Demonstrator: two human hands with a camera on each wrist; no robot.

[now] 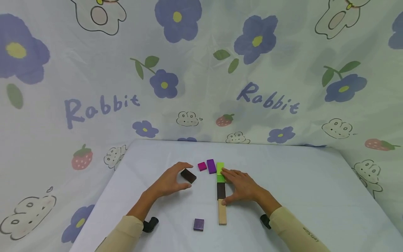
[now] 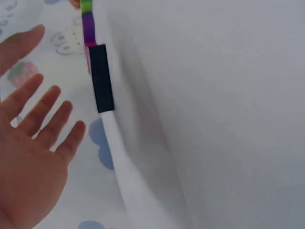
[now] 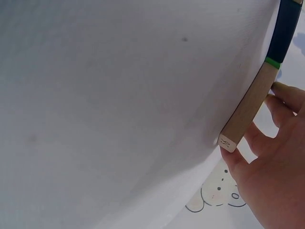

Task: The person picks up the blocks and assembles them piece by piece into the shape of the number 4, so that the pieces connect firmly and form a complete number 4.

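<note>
In the head view my right hand (image 1: 245, 186) lies beside a straight row of blocks: lime green (image 1: 220, 167), green (image 1: 221, 179), dark (image 1: 221, 191) and plain wood (image 1: 222, 212). Its fingertips touch the green end, its thumb the wooden block. The right wrist view shows straightish fingers along the side of a wooden block (image 3: 250, 102). My left hand (image 1: 171, 180) stands with thumb and fingers spread about a dark brown block (image 1: 188, 175). In the left wrist view a gap separates those fingers from the dark block (image 2: 102, 78).
A magenta block (image 1: 202, 166) and a purple block (image 1: 211, 166) lie left of the row's far end. Nearer me sits a dark purple square block (image 1: 198, 224). A white cloth (image 1: 283, 168) covers the table, and a patterned curtain (image 1: 201, 77) hangs behind it.
</note>
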